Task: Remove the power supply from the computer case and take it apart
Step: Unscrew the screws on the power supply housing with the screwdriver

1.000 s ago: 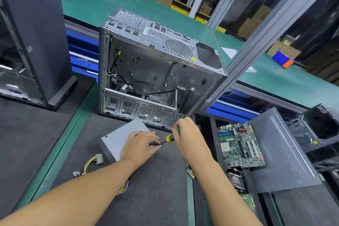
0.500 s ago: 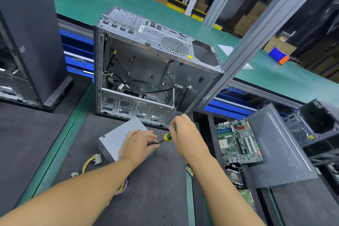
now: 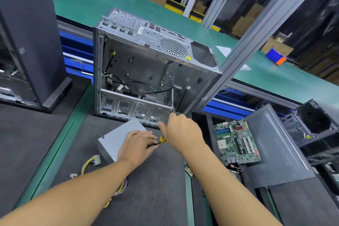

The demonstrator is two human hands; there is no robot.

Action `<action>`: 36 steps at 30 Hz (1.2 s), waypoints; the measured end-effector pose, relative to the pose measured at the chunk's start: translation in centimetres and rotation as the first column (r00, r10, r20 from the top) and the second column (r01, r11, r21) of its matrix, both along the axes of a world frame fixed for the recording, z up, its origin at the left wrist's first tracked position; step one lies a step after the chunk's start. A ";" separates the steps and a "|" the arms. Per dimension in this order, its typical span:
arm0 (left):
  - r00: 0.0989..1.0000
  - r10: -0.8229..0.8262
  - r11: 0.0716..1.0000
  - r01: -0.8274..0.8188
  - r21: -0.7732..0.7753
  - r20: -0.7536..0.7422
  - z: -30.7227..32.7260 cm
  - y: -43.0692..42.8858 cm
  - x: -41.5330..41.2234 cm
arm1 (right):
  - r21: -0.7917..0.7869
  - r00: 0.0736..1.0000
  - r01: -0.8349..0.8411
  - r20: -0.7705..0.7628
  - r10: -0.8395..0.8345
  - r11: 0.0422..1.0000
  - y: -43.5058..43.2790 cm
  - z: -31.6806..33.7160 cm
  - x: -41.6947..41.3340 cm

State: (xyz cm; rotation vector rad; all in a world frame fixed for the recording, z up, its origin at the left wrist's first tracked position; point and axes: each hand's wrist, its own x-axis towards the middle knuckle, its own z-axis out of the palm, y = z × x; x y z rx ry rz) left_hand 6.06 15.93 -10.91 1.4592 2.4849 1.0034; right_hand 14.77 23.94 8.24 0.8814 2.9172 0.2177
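The grey power supply (image 3: 117, 138) lies on the dark mat in front of the open, stripped computer case (image 3: 146, 71). Its yellow and purple cable bundle (image 3: 91, 163) trails toward me. My left hand (image 3: 137, 146) rests on the power supply's right end and covers it. My right hand (image 3: 181, 132) grips a screwdriver (image 3: 162, 140) with a yellow and green handle. The screwdriver's shaft points left at the power supply's right side, right by my left fingers. Its tip is hidden.
A green motherboard (image 3: 236, 141) and a grey side panel (image 3: 275, 145) lie to the right. Another black case (image 3: 27, 46) stands at the left, one more case (image 3: 315, 123) at far right. An aluminium frame post (image 3: 256, 31) leans behind the open case.
My right hand has turned on the screwdriver handle, its thumb now sticking out to the left. The left hand stays on the power supply.
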 end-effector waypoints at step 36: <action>1.000 0.008 1.000 -0.008 0.007 0.004 0.2 0.0 0.3 | -0.276 0.981 -0.027 0.177 0.078 0.961 0.4 2.0 -1.0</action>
